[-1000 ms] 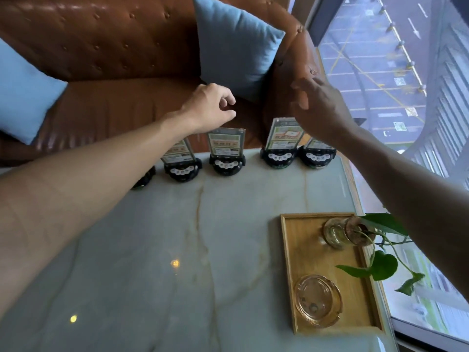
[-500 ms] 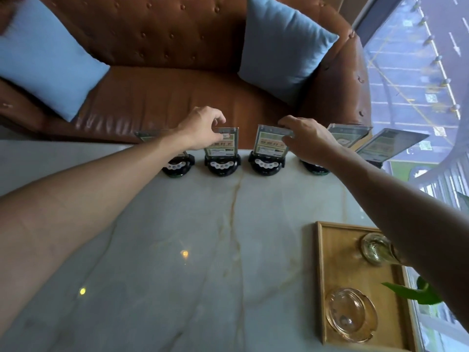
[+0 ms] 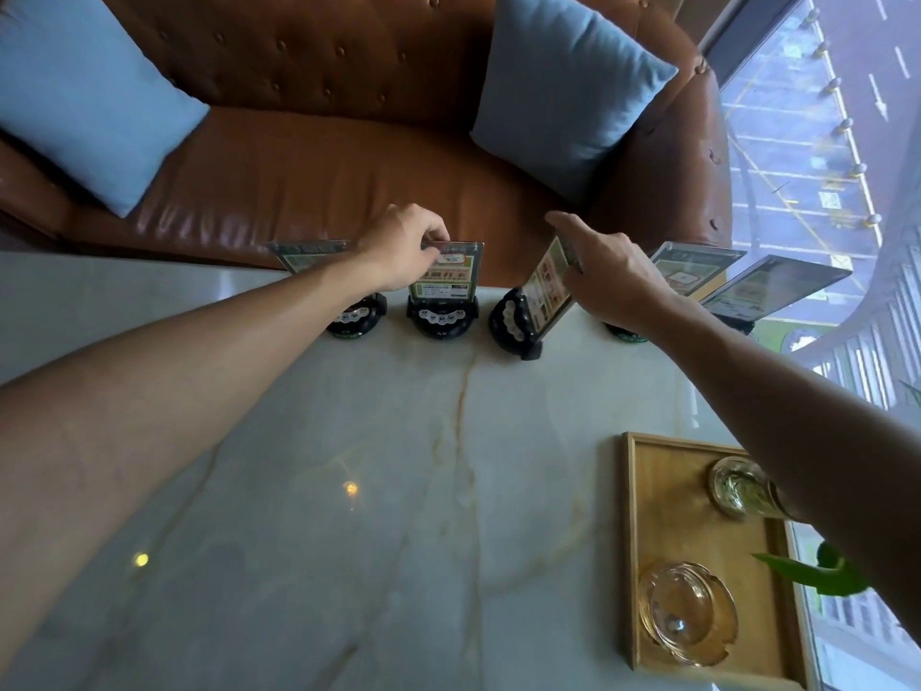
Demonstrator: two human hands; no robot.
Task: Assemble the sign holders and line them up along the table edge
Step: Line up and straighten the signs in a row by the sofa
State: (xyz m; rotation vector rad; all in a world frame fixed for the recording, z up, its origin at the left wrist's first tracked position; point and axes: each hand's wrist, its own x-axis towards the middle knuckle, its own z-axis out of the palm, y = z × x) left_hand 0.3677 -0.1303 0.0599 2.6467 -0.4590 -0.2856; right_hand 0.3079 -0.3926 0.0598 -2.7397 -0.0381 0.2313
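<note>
Clearly, both hands were busy at the far edge of the table (image 3: 249,441), where five sign holders stood in a row next to the sofa (image 3: 309,192). The left hand (image 3: 398,246) was closed on the top edge of the second holder (image 3: 445,279), probably to keep it upright and facing the table. The right hand (image 3: 605,276) gripped the card of the third holder (image 3: 536,304), which was turned sideways and tilted, its black base (image 3: 508,321) partly lifted. I think it was held by the card because this turns the whole piece easily. Two more holders (image 3: 697,264) stood to the right, partly behind the wrist. The wooden tray (image 3: 670,496) with the glass dish (image 3: 685,618) was well apart, so it was not in the way.
</note>
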